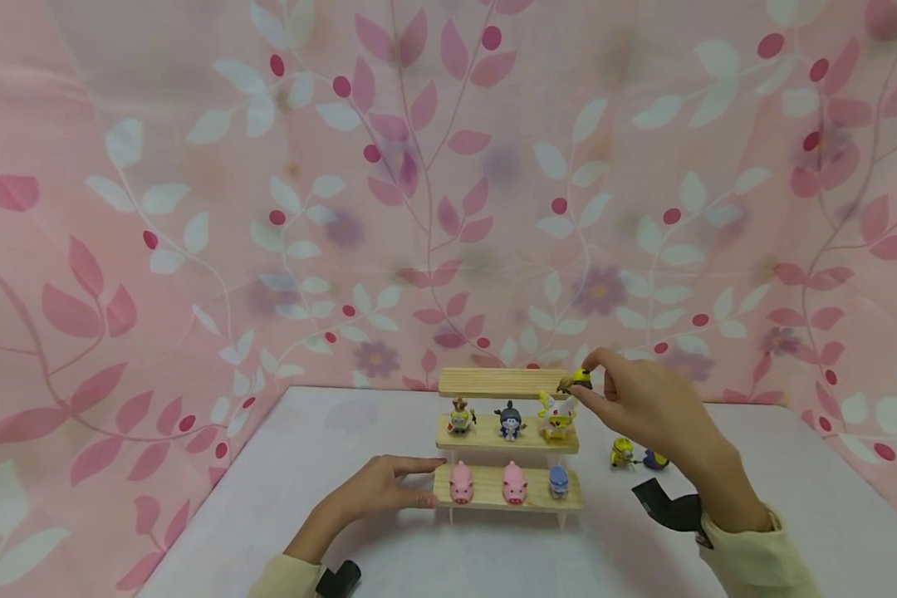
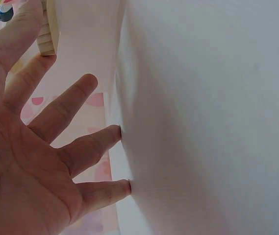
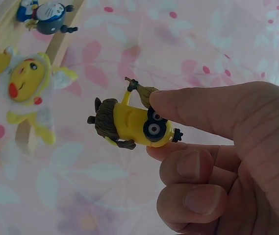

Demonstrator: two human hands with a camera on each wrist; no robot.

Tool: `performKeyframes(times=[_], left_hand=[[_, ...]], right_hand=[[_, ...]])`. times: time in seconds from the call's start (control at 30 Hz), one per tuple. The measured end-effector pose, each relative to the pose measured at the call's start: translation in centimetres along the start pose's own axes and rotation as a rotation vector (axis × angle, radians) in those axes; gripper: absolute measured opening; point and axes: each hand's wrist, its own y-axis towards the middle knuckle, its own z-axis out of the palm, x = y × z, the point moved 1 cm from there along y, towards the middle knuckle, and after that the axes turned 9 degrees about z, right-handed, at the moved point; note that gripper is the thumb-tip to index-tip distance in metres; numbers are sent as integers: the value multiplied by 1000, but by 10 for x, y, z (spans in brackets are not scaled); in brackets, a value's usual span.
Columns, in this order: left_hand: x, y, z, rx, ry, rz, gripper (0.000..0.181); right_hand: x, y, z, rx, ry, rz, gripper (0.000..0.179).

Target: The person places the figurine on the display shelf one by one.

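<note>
A three-tier wooden display stand (image 1: pixel 486 501) stands on the white table. My left hand (image 1: pixel 384 484) grips the left end of its lowest tier between thumb and index finger. The other fingers are spread, two tips touching the white surface in the left wrist view. My right hand (image 1: pixel 661 413) pinches a yellow minion figurine (image 3: pixel 132 122) by the head, between thumb and index finger. The minion has two goggle eyes and a brown skirt. It is held beside the right end of the top tier (image 1: pixel 493 382), sideways in the right wrist view.
Two pink pigs (image 1: pixel 461 483) and a small blue figure (image 1: pixel 558 482) stand on the lowest tier. The middle tier bears a crowned minion (image 1: pixel 460 418), a dark-topped figure (image 1: pixel 509 422) and a yellow-and-white figure (image 1: pixel 557 415). Another minion (image 1: pixel 622 453) and a purple-and-yellow figure (image 1: pixel 654 459) are at right.
</note>
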Motion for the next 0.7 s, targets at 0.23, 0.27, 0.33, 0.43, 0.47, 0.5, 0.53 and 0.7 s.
performKeyframes(times=[0.23, 0.27, 0.33, 0.43, 0.47, 0.5, 0.53, 0.7], left_hand=[[2, 1, 0, 2, 19, 7, 57], [2, 1, 0, 1, 19, 5, 57], [2, 1, -1, -2, 20, 2, 57], [2, 0, -1, -3, 16, -5, 56], [2, 0, -1, -3, 16, -7, 56], [2, 0, -1, -1, 12, -9, 56], [2, 0, -1, 0, 10, -10, 56], [1, 0, -1, 4, 10, -5, 56]], right_hand=[[15, 18, 8, -17, 2, -55, 29], [18, 21, 10, -17, 6, -63, 29], [21, 27, 13, -12, 16, -78, 28], [27, 35, 18, 3, 34, -83, 29], [29, 37, 20, 10, 43, -82, 29], [31, 39, 21, 16, 49, -81, 29], [33, 41, 22, 20, 54, -78, 29], [42, 50, 28, 50, 87, -81, 29]])
